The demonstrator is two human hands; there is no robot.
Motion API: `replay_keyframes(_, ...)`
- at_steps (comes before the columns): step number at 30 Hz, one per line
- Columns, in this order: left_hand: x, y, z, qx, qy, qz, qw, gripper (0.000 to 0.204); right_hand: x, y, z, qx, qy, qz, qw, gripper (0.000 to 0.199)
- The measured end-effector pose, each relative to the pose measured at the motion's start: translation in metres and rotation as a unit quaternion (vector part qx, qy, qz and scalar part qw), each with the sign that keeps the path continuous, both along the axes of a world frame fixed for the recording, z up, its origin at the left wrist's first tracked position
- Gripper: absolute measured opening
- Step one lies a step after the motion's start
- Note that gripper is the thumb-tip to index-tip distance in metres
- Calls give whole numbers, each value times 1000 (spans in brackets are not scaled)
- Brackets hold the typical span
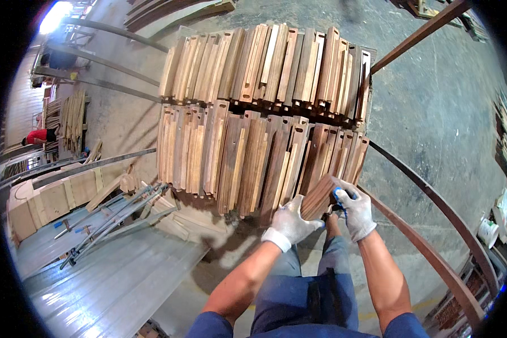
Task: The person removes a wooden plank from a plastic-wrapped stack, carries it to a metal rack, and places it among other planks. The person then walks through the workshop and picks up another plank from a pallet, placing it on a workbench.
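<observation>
Just in front of my legs, a short bundle of reddish-brown wooden slats (318,198) stands tilted between my two white-gloved hands. My left hand (294,223) presses on its left side, fingers closed against the wood and thumb reaching across below the near end. My right hand (355,212) grips the right side near the upper end, its blue-patched fingertips curled inward. Beyond the bundle lies the near row of stacked wooden slats (239,163), several with slotted holes at their ends. A far row of slats (253,65) runs parallel behind it, across a dark gap.
Dark metal bars (422,253) slant out from the stack on both sides. At lower left stands a metal-topped table (124,270) with bar clamps (104,225) and pale wood blocks (56,197). A white bucket (488,232) is at far right. A person in red (38,136) is far left.
</observation>
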State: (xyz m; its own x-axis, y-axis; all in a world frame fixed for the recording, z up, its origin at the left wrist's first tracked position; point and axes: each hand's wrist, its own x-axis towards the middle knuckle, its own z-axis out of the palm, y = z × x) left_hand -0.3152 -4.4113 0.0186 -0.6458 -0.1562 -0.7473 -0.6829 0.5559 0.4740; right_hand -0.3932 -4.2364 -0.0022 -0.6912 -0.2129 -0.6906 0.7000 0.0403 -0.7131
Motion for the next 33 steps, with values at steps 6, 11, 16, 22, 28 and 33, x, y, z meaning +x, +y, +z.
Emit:
replay_keyframes(6,-6,1,-57,213,34,120,969,99,21,18,-26,39,-27,-41,998,35)
replay_keyframes(11,-29,8,-99,297,-16,342,891,64,77,8,-42,108,19,192,975,57)
replay_keyframes(16,-23,19,-165,293,-33,377,878,75,66,-26,-22,108,-155,182,965,85)
replay_keyframes(22,-24,5,-112,61,14,225,972,77,52,-39,-119,244,-18,134,960,63)
replay_keyframes(28,69,-11,-110,49,26,277,959,52,21,-74,-127,258,-121,96,954,73)
replay_keyframes(33,196,-11,-153,36,-18,298,954,47,25,-76,-170,348,-81,280,891,61)
